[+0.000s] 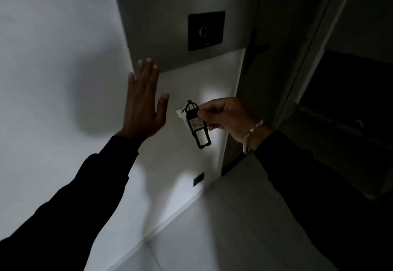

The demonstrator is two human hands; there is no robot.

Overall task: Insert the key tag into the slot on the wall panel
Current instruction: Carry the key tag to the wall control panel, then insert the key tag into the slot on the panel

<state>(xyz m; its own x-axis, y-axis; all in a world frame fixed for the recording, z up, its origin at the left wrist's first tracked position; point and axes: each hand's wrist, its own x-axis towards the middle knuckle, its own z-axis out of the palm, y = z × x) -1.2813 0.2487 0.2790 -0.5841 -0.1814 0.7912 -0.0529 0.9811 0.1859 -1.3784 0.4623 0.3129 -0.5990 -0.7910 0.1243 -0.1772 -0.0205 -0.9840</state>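
Grey wall panel carries a dark plate up and slightly right of the right hand, whose fingers pinch the black key tag, long axis hanging steeply downward; left hand spread flat, empty, beside it

Dim, likely hotel entryway: wall panel, doorframe.

I see both arms in long dark sleeves, blk or near it, plain fabric w/ no logos or markings, cuffs ending at the wrists. Hands bare, no gloves or rings visible. R wrist has a pale silvery chain-link bracelet just above the cuff.
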